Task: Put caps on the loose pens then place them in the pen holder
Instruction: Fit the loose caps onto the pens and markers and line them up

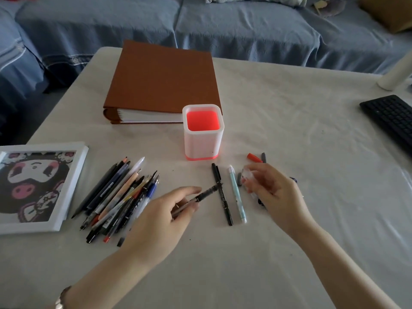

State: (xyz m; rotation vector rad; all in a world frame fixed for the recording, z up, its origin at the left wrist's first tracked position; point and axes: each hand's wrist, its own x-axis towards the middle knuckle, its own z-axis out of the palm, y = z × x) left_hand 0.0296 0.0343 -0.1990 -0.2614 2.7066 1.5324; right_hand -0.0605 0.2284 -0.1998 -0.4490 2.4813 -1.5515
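Pen (200, 195) barrel half hidden under left hand (160, 217) fingers (189, 190).

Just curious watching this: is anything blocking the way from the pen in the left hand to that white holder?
Nothing visible does. The left hand holds a black pen; bare tablecloth lies between it and the empty white, red-lined pen holder.
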